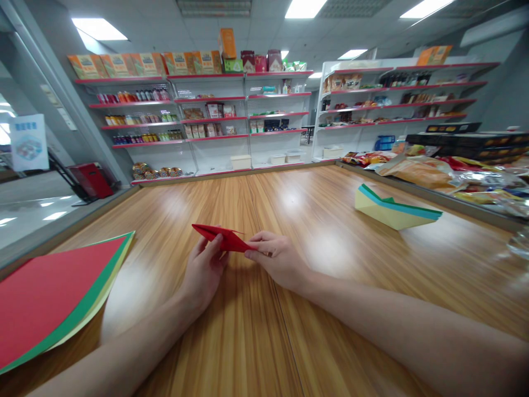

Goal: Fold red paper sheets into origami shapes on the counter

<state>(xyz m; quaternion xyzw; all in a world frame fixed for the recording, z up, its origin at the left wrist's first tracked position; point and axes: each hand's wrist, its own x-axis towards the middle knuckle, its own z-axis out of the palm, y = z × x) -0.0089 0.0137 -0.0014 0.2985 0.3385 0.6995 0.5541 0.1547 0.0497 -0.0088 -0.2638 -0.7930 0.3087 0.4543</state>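
A folded piece of red paper (229, 238), shaped like a small paper boat with pointed ends, is held just above the middle of the wooden table (252, 331). My left hand (206, 270) pinches its left part, thumb on the near face and the other fingers mostly behind it. At its right tip, my right hand (279, 256) grips the paper between thumb and fingers. To the right stands a finished-looking paper boat (392, 214) in yellow, blue and green layers. Some sheets of coloured paper (53, 292), red on top with green and yellow below, lie at the left.
Packaged snacks (433, 173) and black boxes (467, 144) are piled beyond the table's right edge. Shelves (215, 118) with goods line the back. A red box (91, 181) and a sign stand on the floor at the left. Clear plastic (519, 242) shows at the far right.
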